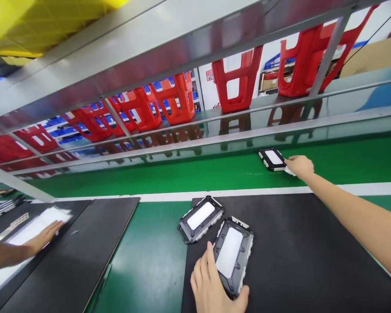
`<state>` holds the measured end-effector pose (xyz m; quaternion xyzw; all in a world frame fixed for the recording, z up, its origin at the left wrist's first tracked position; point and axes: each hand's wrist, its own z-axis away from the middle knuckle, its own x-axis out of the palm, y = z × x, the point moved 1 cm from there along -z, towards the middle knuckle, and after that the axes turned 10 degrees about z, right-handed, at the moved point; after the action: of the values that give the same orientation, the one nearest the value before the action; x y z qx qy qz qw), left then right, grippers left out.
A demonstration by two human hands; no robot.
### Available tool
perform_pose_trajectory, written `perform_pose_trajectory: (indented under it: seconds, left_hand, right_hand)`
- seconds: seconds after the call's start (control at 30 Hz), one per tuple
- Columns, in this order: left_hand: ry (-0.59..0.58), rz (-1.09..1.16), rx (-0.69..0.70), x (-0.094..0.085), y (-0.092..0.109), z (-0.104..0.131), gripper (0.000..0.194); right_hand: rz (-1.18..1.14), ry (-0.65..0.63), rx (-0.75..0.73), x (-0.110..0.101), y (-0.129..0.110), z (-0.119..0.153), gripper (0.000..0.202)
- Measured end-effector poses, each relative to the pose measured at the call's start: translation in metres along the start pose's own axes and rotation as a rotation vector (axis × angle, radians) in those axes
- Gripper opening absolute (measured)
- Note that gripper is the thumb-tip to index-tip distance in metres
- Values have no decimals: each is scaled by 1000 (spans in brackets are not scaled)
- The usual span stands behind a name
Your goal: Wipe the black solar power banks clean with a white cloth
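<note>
My left hand [215,282] holds the near end of a black-and-grey rugged rectangular case [230,252] with a white panel, its thumb and fingers on opposite edges. The case lies on a black mat. Just beyond it, a similar rugged case [200,216] rests at a slant across the mat's left edge. My right hand [299,167] is stretched out over the green belt, fingers closed at the near right corner of a third such case [273,159]. Something small and white [289,171] shows under those fingers; I cannot tell what it is.
Black mats [286,243] lie on the green table. A white rail [169,196] runs between table and green belt [182,176]. Beyond stand red plastic stools [236,82], under a metal beam [150,48]. At left, another person's hand [45,237] rests on white sheets [52,215].
</note>
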<state>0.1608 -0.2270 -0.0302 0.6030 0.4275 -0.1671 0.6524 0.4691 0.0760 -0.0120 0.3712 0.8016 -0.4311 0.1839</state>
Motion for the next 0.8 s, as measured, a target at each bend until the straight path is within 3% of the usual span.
perform_pose_trajectory:
  seconds: [0.13,0.3,0.4,0.5,0.57,0.67,0.73,0.8]
  left_hand:
    - [57,117,76,1,-5,1,84]
    - [8,253,110,-13,0,5,86]
    - [-78,318,160,-31,7,7,94]
    - [-197,316,274,-58,18,2,100]
    - [-311,280,370,-79,24,-6,104]
    - [-412,299,476,-102,30,-21,109]
    - [-295,496,507,-105,32,-29,111]
    - [-138,846,497,-94,38,-31,113]
  right_hand:
    - [-102,-227,252,10,-31,20,20]
    - [-353,-712,356,24,-109,98,26]
    - [-582,-905,366,14,-148,136,35]
    - [-838,-1037,408,-5,-171,153,44]
    - [-985,-1056,474,-17,-180,159,45]
    - [-1155,-928,590,-37,-191,168,37]
    - [-1237,-785,663,-49,-199,175,30]
    - [-1294,-653,728,-59,-208,183,27]
